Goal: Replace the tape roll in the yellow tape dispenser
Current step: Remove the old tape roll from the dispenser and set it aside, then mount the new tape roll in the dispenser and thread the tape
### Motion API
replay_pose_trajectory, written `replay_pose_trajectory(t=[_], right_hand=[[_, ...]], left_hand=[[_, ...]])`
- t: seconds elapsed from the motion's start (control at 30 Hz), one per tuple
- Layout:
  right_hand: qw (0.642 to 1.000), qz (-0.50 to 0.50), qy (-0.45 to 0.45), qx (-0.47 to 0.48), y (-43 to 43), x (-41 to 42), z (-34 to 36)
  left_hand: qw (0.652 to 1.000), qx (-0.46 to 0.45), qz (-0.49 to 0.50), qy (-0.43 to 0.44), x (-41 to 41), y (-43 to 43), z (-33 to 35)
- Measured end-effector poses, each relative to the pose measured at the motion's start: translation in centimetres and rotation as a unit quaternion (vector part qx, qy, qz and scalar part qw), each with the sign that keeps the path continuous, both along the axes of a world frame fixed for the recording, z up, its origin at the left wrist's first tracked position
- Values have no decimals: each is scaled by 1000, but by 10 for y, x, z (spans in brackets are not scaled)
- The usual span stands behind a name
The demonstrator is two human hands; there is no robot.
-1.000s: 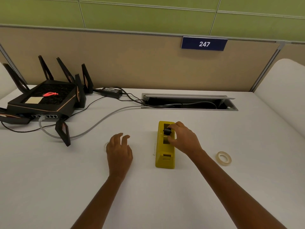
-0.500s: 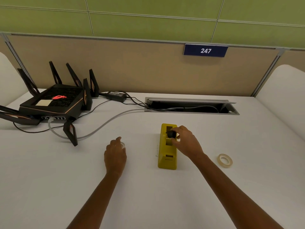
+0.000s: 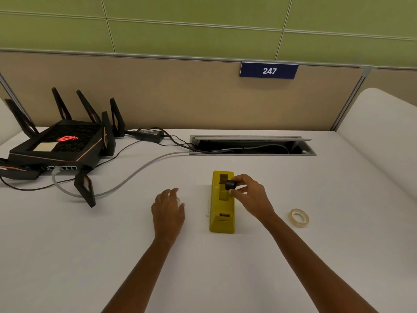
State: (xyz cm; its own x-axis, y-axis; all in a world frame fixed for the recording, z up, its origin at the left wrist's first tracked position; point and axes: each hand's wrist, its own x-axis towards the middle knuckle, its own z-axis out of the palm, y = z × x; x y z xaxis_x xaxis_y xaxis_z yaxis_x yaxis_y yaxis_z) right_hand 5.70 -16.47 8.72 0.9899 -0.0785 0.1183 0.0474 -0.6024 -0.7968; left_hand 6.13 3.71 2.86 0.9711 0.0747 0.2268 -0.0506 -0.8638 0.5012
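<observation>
The yellow tape dispenser [image 3: 222, 206] stands on the white table, its roll slot showing no tape. My right hand [image 3: 250, 196] pinches the black spindle core [image 3: 229, 185] just above the slot, thumb and forefinger shut on it. My left hand [image 3: 168, 211] rests palm down left of the dispenser, over a small clear ring [image 3: 179, 200], probably the used tape core, that peeks out beside the fingers; whether the hand grips it is hidden. A tape roll [image 3: 299, 218] with a whitish core lies flat on the table to the right of the dispenser.
A black router [image 3: 59, 147] with antennas sits at the back left, with a grey cable [image 3: 135, 172] and black cables running to an open cable tray [image 3: 252, 146] in the table. A power brick [image 3: 150, 132] lies by the partition. White chair backs flank both sides.
My right hand has lifted the black core slightly up out of the dispenser slot. My left hand settled over the clear ring, fingers flatter than before. The camera view shifted a little.
</observation>
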Motion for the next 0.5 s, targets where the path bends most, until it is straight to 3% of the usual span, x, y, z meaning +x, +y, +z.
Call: replay_pose_trajectory(t=[0.17,0.3,0.5], right_hand=[[998,-6,-12,55,-2,-8,1],[995,2,-15,94,-2,-17,6],[992,13,-23,120,-8,-33,8]], left_hand=[[976,-183,-91,-69,0,-33,27],[928,-334,-161,32,-2,-64,47],[892,-383,-216,106,-13,-88,54]])
